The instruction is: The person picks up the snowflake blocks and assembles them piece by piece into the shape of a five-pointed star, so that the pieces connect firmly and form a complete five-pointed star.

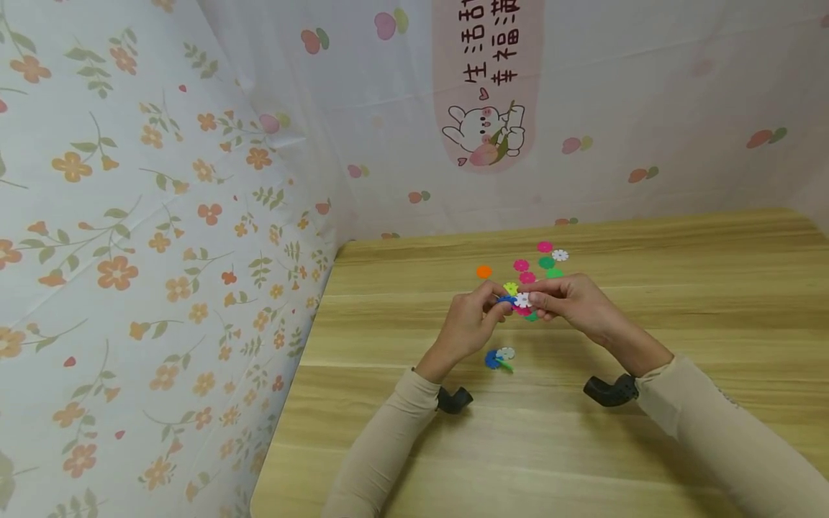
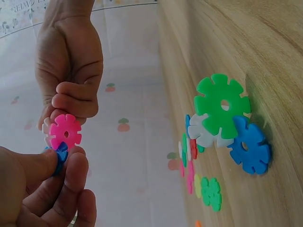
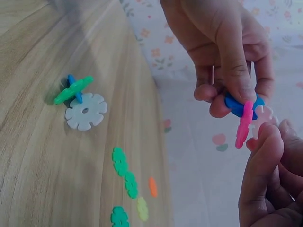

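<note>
In the head view, my left hand (image 1: 468, 325) pinches a blue snowflake disc (image 3: 234, 107) between thumb and fingers. A pink snowflake disc (image 2: 59, 128) stands against the blue one and appears slotted into it. My right hand (image 1: 578, 303) pinches a white snowflake disc (image 1: 522, 300) close against the pink and blue discs. Fingertips hide part of it, so I cannot tell whether it is joined. Nearer on the wooden table (image 1: 388, 338) lies a cluster of a green disc (image 2: 211, 101), a white disc (image 3: 94, 112) and a blue disc (image 1: 492, 360).
Loose snowflake discs lie beyond the hands, among them an orange disc (image 1: 483, 272), a pink disc (image 1: 521, 265), a green disc (image 1: 547, 262) and a yellow disc (image 1: 511, 288). Black curved mounts (image 1: 609, 391) stick out at both wrists. Patterned cloth (image 1: 363, 108) hangs behind the table.
</note>
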The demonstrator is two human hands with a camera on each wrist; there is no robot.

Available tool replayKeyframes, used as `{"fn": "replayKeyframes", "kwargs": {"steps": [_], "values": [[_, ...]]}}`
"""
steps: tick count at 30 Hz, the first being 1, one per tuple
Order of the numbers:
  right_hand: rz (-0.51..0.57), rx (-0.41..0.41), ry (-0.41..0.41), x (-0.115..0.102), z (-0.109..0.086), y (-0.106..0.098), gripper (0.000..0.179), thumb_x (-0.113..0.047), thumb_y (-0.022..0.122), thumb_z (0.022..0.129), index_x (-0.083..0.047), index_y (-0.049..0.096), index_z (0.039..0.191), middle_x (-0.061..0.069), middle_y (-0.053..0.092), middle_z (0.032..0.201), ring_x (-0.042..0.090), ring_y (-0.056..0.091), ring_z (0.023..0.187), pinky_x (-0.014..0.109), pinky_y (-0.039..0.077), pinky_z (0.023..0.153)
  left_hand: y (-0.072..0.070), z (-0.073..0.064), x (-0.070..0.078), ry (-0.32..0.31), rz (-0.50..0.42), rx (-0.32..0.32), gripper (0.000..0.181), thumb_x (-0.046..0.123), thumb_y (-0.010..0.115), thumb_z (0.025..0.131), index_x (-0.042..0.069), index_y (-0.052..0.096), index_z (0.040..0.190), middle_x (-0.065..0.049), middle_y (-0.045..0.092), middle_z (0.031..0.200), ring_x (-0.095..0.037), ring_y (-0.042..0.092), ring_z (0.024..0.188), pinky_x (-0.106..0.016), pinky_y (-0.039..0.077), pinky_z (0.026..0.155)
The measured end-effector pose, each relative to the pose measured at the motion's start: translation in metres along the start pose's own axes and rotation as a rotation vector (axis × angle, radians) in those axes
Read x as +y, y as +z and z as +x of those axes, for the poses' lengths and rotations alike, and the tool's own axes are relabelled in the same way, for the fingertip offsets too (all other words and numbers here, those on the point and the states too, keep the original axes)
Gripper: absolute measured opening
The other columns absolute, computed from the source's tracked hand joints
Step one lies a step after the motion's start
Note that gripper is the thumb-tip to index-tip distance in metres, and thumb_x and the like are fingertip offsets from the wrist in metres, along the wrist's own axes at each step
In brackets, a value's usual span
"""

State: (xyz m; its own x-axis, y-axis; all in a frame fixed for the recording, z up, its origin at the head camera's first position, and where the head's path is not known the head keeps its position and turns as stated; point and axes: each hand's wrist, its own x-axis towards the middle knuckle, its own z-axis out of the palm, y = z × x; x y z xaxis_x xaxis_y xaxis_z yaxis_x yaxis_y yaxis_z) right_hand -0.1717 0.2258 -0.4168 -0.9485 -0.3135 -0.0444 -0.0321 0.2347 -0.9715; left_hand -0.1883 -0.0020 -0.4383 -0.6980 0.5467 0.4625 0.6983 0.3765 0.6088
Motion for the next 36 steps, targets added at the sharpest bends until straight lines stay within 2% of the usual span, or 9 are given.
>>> {"fn": "replayKeyframes", "kwargs": {"steps": [6,9,13,19,25,31,36], "values": [[-0.05,-0.008,-0.024,-0.001,0.001,0.002,0.034,-0.014,0.059,0.102,0.009,0.062,0.127,0.013,0.068,0.096,0.013,0.062,0.073,0.026,0.056,0.069,-0.001,0.0,0.001,0.023,0.045,0.016,0.011,0.011,0.065,0.098,0.004,0.06,0.104,-0.005,0.072,0.077,-0.002,0.061,0.062,-0.014,0.042,0.051],[-0.072,-0.008,-0.028,0.001,0.003,0.003,0.034,-0.016,0.059,0.102,0.008,0.064,0.125,0.013,0.068,0.095,0.015,0.062,0.073,0.027,0.055,0.069,0.001,-0.001,0.003,0.035,0.057,0.034,0.009,0.009,0.066,0.097,0.003,0.06,0.102,-0.005,0.072,0.076,-0.005,0.062,0.061,-0.013,0.042,0.052],[-0.099,-0.004,-0.039,0.002,0.006,0.005,0.033,-0.018,0.059,0.102,0.006,0.065,0.124,0.012,0.068,0.091,0.018,0.062,0.072,0.03,0.055,0.068,0.002,-0.002,0.004,0.019,0.042,0.056,0.007,0.006,0.065,0.097,0.002,0.061,0.102,-0.007,0.072,0.076,-0.014,0.066,0.061,-0.012,0.043,0.052],[-0.105,-0.01,-0.042,-0.001,0.007,0.003,0.034,-0.019,0.059,0.102,0.005,0.065,0.125,0.013,0.067,0.09,0.026,0.061,0.075,0.03,0.054,0.067,0.001,0.0,0.001,-0.002,0.03,0.053,0.009,0.008,0.066,0.097,0.004,0.061,0.102,-0.004,0.073,0.079,-0.011,0.068,0.064,-0.011,0.046,0.055],[-0.08,0.01,-0.039,0.005,0.01,0.003,0.04,-0.028,0.061,0.101,-0.001,0.062,0.131,0.011,0.059,0.081,0.022,0.055,0.068,0.029,0.052,0.065,0.001,-0.002,-0.002,-0.075,-0.005,0.055,0.01,0.011,0.067,0.097,0.006,0.062,0.105,-0.002,0.074,0.081,-0.006,0.066,0.065,-0.013,0.048,0.057],[-0.068,0.109,0.01,0.013,0.011,0.0,0.042,-0.035,0.059,0.101,-0.007,0.062,0.131,0.009,0.065,0.091,0.025,0.059,0.07,0.029,0.054,0.064,0.0,-0.005,-0.005,-0.13,-0.02,0.078,0.009,0.011,0.066,0.098,0.007,0.063,0.105,0.001,0.073,0.082,0.003,0.062,0.066,-0.014,0.049,0.06],[-0.058,0.141,0.04,0.026,0.015,-0.005,0.045,-0.037,0.059,0.101,-0.007,0.059,0.134,0.007,0.062,0.084,0.019,0.055,0.067,0.029,0.051,0.06,0.0,-0.009,-0.007,-0.166,-0.016,0.057,0.008,0.014,0.065,0.099,0.007,0.065,0.102,0.002,0.071,0.081,0.001,0.059,0.066,-0.015,0.049,0.06]]}}
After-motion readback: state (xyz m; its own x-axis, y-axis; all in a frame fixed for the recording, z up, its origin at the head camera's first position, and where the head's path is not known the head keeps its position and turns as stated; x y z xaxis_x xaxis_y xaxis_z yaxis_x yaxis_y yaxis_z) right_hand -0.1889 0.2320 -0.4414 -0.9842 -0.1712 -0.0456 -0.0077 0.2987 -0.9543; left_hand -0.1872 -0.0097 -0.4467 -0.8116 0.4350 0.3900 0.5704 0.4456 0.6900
